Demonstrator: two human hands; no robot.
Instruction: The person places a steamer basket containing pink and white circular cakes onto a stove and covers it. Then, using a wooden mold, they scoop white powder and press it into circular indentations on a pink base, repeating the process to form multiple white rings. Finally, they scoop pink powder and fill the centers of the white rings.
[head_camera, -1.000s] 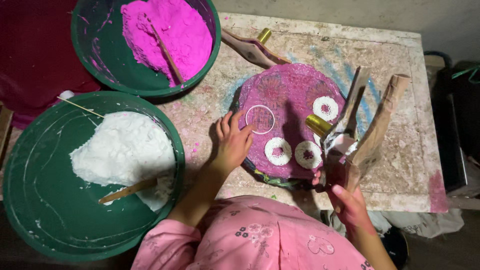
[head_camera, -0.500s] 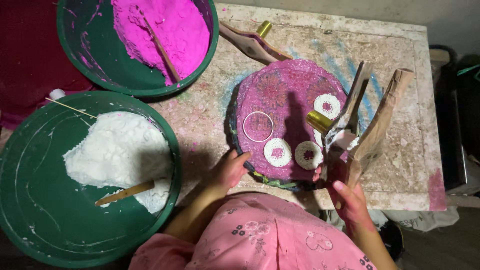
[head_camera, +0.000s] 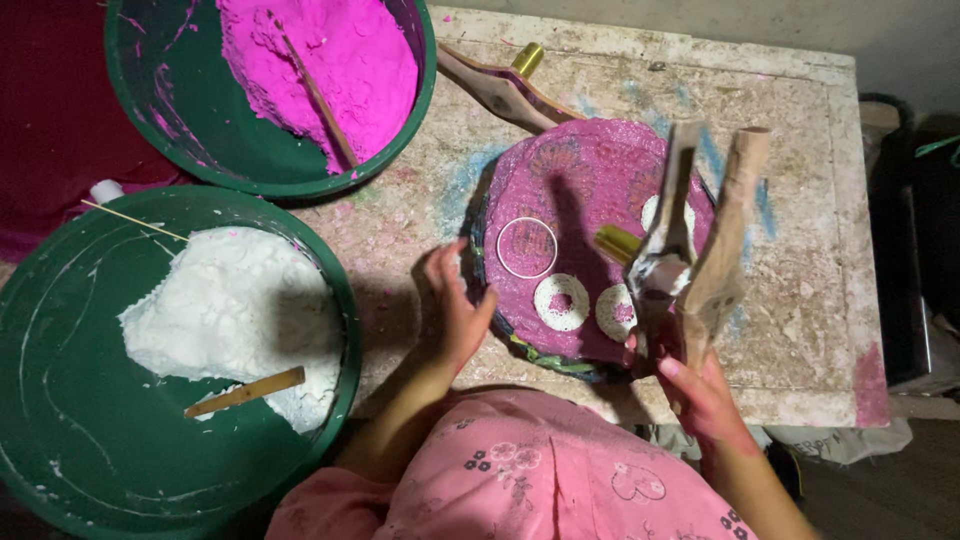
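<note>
A round tray (head_camera: 590, 160) coated with pink powder lies on the worn table. On it sit a thin white ring outline (head_camera: 527, 247) and white powder discs with pink centres (head_camera: 561, 301). My left hand (head_camera: 452, 305) rests at the tray's left rim, fingers loosely apart, holding nothing. My right hand (head_camera: 700, 395) grips a wooden two-armed mould tool (head_camera: 705, 250) with a brass tip, held upright over the tray's right side. The tool hides part of another disc.
A green basin of pink powder (head_camera: 330, 60) with a stick stands at the top left. A larger green basin of white powder (head_camera: 225, 305) with a wooden spatula (head_camera: 245, 392) is at the left. A second wooden tool (head_camera: 500, 85) lies behind the tray.
My left hand has drawn back from the ring on the tray to the tray's left rim. The right hand keeps the wooden tool over the tray.
</note>
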